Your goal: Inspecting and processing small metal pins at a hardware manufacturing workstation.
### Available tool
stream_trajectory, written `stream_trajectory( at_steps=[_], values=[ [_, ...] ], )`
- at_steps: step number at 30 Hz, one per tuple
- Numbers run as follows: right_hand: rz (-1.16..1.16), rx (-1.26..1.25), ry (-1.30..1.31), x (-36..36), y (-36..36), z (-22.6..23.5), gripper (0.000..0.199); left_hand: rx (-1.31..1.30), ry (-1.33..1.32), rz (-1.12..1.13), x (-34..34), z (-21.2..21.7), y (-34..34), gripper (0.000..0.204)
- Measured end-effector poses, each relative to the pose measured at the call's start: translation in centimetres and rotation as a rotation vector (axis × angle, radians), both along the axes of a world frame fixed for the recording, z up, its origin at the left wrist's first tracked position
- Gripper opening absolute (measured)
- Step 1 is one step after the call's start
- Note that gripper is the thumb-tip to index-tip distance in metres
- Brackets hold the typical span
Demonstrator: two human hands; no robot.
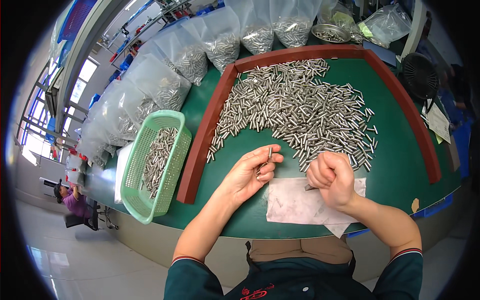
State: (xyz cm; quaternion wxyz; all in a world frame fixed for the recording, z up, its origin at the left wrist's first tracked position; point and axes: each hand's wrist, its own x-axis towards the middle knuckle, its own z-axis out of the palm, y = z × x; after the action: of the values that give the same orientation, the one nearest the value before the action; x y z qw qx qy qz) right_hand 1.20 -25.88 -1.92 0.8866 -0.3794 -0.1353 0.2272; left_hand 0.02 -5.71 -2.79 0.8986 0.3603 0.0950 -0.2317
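Observation:
A broad heap of short silvery metal pins covers the far part of the green table. At its near edge my left hand, palm turned up, has its fingers curled round a few metal pins; one stands upright between thumb and fingertips. To its right my right hand is closed in a fist over a pale pinkish cloth. A small grey end shows under that fist, but what its fingers hold is hidden. The cloth lies flat on the table close to my body.
Dark red wooden rails fence the heap on three sides. Left of them stands a green plastic basket partly filled with pins. Clear bags of pins line the back and left. A metal bowl and black fan stand far right.

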Motion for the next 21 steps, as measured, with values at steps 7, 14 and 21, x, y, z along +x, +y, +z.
stream_trajectory(
  at_steps=[7,14,21],
  values=[
    [-0.001,-0.001,-0.007,0.0,-0.1,0.0,0.039,-0.052,0.073,0.028,0.1,0.1,-0.1,0.023],
    [0.003,-0.005,-0.011,0.0,0.0,0.1,0.038,-0.03,0.131,0.078,0.2,0.7,-0.2,0.023],
    [-0.004,-0.008,-0.01,-0.1,0.0,0.2,0.039,0.574,-0.472,0.44,-0.4,3.8,3.2,0.019]
  ],
)
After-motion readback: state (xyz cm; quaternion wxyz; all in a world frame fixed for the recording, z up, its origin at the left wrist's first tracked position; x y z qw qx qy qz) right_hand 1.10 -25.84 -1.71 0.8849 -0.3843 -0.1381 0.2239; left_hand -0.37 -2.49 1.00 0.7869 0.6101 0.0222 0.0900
